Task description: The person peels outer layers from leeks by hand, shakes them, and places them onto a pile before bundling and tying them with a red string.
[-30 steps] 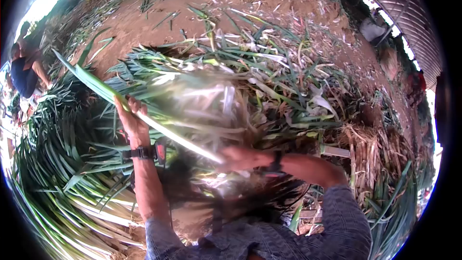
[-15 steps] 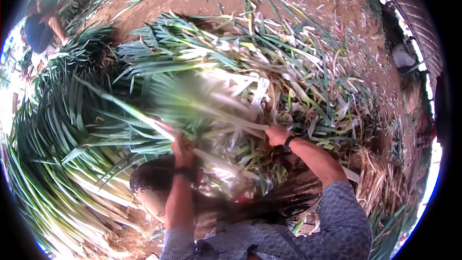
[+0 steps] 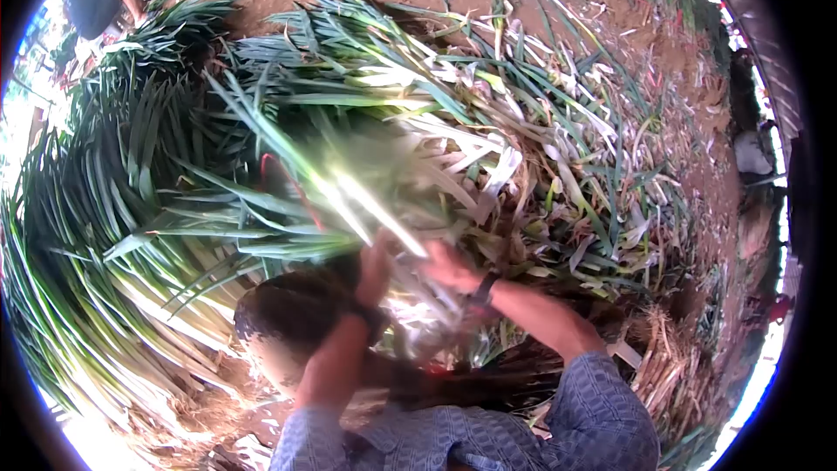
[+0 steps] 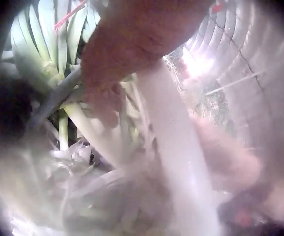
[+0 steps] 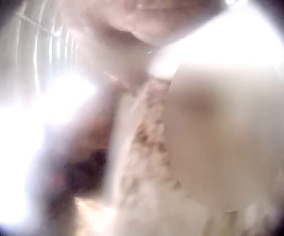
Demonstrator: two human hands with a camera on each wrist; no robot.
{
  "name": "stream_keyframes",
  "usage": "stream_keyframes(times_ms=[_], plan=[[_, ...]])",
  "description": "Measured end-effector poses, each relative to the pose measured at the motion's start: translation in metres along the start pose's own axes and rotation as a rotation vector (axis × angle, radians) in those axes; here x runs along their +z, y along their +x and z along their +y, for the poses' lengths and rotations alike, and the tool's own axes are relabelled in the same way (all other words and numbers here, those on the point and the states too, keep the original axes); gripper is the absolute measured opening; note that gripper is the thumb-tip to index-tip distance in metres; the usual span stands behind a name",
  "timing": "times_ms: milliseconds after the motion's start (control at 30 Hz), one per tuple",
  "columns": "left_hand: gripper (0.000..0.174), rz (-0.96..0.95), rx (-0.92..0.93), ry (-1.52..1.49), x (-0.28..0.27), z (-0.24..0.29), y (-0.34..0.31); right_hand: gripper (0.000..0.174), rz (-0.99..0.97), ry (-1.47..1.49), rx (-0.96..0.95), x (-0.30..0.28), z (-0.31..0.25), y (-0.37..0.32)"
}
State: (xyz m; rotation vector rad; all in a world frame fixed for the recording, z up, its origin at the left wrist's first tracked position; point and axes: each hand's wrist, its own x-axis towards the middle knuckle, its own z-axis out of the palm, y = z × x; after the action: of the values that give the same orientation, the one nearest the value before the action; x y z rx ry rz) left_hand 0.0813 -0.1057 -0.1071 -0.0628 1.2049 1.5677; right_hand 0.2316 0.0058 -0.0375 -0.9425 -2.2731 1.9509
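Note:
Blur covers both hands, close together low in the middle of the head view. My left hand [image 3: 375, 270] grips a long leek [image 3: 283, 144], whose green leaves reach up and left. A bright white stalk [image 3: 379, 214] runs down to my right hand [image 3: 451, 268], which seems to pinch its lower end. In the left wrist view, fingers of my left hand [image 4: 127, 44] curl at the top of a thick white stalk [image 4: 174, 142], with my right hand [image 4: 228, 155] beyond it. The right wrist view shows my right hand [image 5: 132, 24] against something white, too blurred for detail.
Leeks with green tops [image 3: 113, 174] lie in a large pile at the left. Loose leaves and peelings [image 3: 558, 148] cover the ground ahead and right. Rooty stalks [image 3: 658, 358] lie at lower right. A dark rounded object [image 3: 292, 323] is beside my left forearm. Another person [image 3: 96, 0] is at upper left.
My right hand has come in from the right, close to my left hand. My left hand has shifted slightly right, still with a leek. The view has also shifted.

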Motion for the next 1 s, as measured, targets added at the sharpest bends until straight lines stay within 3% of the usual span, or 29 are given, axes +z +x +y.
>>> stream_keyframes(times_ms=[33, 67, 133, 267, 333, 367, 500, 667, 767, 800, 833, 900, 933, 1000], plan=[[0.054, -0.068, -0.019, -0.038, 0.001, -0.005, 0.01, 0.056, 0.01, 0.039, 0.103, 0.011, -0.031, -0.006], [0.056, -0.127, 0.009, -0.212, 0.01, -0.001, 0.002, 0.053, -0.007, -0.168, 0.147, 0.01, -0.07, -0.015], [0.056, -0.062, 0.015, -0.343, 0.027, 0.024, -0.023, 0.052, -0.076, -0.304, 0.088, 0.007, -0.094, -0.022], [0.059, -0.028, 0.005, -0.228, 0.019, 0.039, -0.05, 0.056, -0.337, -0.043, -0.277, 0.014, -0.022, -0.059], [0.059, -0.054, -0.041, -0.238, 0.033, 0.063, -0.077, 0.052, -0.65, -0.509, 0.08, -0.015, -0.103, -0.069], [0.059, -0.079, -0.02, -0.273, 0.033, 0.063, -0.082, 0.041, -0.655, -0.485, 0.173, -0.027, -0.125, -0.067], [0.053, -0.246, -0.065, -0.42, 0.026, 0.047, -0.108, 0.035, 0.004, -0.013, 0.082, -0.04, -0.113, -0.005], [0.062, -0.301, -0.2, -0.436, 0.029, 0.035, -0.142, 0.037, 0.191, -0.089, 0.122, -0.016, -0.141, 0.073], [0.061, -0.448, -0.203, -0.425, 0.024, 0.034, -0.151, 0.038, 0.17, -0.25, 0.098, -0.001, -0.132, 0.11], [0.06, -0.47, -0.221, -0.449, 0.025, 0.037, -0.158, 0.037, 0.205, -0.064, 0.034, 0.007, -0.134, 0.108], [0.059, -0.427, -0.237, -0.393, 0.026, 0.042, -0.162, 0.034, 0.15, -0.025, 0.114, 0.006, -0.138, 0.11], [0.058, -0.422, -0.267, -0.393, 0.021, 0.037, -0.155, 0.034, 0.111, 0.08, 0.041, 0.003, -0.12, 0.125], [0.057, -0.411, -0.263, -0.39, 0.021, 0.036, -0.155, 0.032, 0.195, -0.034, -0.048, 0.002, -0.092, 0.141], [0.056, -0.402, -0.26, -0.373, 0.023, 0.035, -0.154, 0.031, 0.259, 0.002, -0.051, 0.005, -0.097, 0.138]])
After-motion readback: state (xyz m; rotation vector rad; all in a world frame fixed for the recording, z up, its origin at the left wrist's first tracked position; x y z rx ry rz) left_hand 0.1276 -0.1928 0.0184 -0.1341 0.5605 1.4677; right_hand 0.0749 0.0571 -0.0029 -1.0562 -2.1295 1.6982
